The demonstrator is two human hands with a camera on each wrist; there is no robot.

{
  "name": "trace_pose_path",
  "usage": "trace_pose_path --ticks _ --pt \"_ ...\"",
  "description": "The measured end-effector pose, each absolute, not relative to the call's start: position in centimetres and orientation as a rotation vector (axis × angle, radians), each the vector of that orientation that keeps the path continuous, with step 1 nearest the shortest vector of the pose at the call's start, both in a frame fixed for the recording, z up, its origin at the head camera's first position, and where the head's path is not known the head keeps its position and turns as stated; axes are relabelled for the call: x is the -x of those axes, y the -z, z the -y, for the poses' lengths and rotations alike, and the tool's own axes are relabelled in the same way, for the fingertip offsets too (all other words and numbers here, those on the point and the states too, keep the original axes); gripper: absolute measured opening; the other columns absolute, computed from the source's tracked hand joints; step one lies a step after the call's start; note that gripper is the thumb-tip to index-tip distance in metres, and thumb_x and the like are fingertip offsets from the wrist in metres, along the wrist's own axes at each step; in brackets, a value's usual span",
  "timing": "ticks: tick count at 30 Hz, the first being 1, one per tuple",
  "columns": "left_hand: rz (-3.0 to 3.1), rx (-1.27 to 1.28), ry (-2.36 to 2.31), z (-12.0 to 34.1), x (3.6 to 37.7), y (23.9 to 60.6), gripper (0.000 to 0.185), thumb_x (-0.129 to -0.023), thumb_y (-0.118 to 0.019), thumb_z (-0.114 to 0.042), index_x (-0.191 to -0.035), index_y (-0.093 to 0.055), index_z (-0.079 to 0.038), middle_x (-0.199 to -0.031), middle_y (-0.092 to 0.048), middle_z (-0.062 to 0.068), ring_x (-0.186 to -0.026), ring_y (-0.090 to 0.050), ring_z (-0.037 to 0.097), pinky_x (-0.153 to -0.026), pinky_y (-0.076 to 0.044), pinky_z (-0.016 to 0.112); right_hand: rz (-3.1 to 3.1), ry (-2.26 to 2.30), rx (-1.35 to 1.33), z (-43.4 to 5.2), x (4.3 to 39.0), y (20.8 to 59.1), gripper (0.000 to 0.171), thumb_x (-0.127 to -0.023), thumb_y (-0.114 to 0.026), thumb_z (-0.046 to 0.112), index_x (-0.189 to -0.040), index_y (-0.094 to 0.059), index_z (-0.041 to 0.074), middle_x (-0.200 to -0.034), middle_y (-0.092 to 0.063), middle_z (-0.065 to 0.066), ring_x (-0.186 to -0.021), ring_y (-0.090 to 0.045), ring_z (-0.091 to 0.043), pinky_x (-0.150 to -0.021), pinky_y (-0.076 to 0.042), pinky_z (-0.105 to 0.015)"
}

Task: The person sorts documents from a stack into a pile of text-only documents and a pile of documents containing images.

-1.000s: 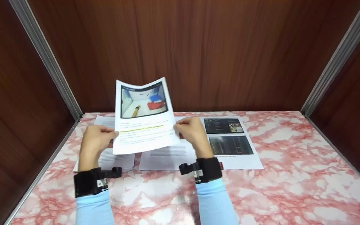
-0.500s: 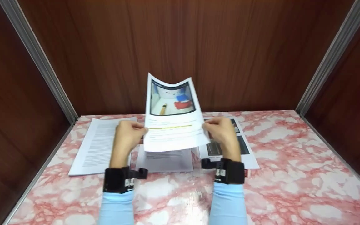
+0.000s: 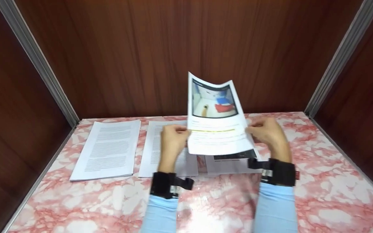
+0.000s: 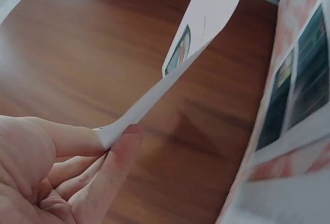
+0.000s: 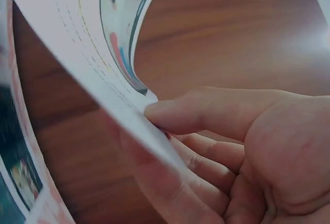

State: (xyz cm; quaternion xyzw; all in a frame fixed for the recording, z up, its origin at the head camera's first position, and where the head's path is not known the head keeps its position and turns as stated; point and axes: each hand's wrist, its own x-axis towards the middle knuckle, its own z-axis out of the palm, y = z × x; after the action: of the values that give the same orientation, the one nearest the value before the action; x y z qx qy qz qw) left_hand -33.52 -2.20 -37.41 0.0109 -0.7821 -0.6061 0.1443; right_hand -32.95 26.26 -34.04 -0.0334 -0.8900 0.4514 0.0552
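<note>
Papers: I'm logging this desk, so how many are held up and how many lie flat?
Held sheet, pinched by left hand and right hand: 1
Text stacks lying flat: 2
Dark-picture page lying flat: 1
Total: 4

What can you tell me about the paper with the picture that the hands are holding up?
The sheet is thin white paper, printed with a colour photo on top, a yellow-green line and small text below. It is held upright above the table, its top edge curved. The left hand pinches its left edge, the right hand its right edge.
</note>
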Motion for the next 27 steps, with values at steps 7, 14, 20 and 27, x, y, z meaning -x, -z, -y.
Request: trace_pose_path --ticks 7,14,20,27 --pt "2.320 0.033 1.724 -0.9 33.9 39.0 0.010 -0.082 -0.075 -0.008 -0.091 -0.076 -0.003 -0.078 -0.071 0.003 -0.067 -0.067 0.014 -0.059 -0.055 0.028 2.782 -1.602 0.169 -30.3 33.0 35.4 0.046 -0.089 -0.070 0.022 -0.123 -0.060 -0.007 -0.110 -0.062 -0.016 -0.089 -0.062 -0.020 -0.082 -0.053 -0.036" --pt "2.375 0.064 1.722 -2.0 34.5 40.6 0.013 -0.083 -0.074 -0.010 -0.093 -0.076 -0.002 -0.076 -0.071 0.002 -0.063 -0.066 0.012 -0.054 -0.054 0.027 2.804 -1.657 0.161 -32.4 33.2 37.0 0.052 -0.088 -0.071 0.026 -0.126 -0.058 -0.007 -0.110 -0.065 -0.013 -0.090 -0.065 -0.016 -0.083 -0.053 -0.033" --pt "2.407 0.088 1.850 -3.3 34.7 41.8 0.015 -0.085 -0.071 -0.005 -0.097 -0.073 0.004 -0.073 -0.069 0.005 -0.055 -0.067 0.022 -0.053 -0.056 0.035 2.798 -1.710 0.183 -34.7 33.4 38.8 0.056 -0.089 -0.072 0.028 -0.129 -0.055 -0.007 -0.110 -0.064 -0.011 -0.090 -0.065 -0.016 -0.080 -0.054 -0.030" --pt "2.504 0.054 1.790 -3.9 35.0 43.8 0.014 -0.084 -0.069 -0.001 -0.096 -0.072 0.004 -0.070 -0.066 0.004 -0.058 -0.068 0.029 -0.050 -0.055 0.034 2.781 -1.834 0.213 -35.6 33.9 41.4 0.059 -0.089 -0.072 0.028 -0.131 -0.052 -0.008 -0.107 -0.065 -0.009 -0.090 -0.064 -0.017 -0.082 -0.053 -0.031"
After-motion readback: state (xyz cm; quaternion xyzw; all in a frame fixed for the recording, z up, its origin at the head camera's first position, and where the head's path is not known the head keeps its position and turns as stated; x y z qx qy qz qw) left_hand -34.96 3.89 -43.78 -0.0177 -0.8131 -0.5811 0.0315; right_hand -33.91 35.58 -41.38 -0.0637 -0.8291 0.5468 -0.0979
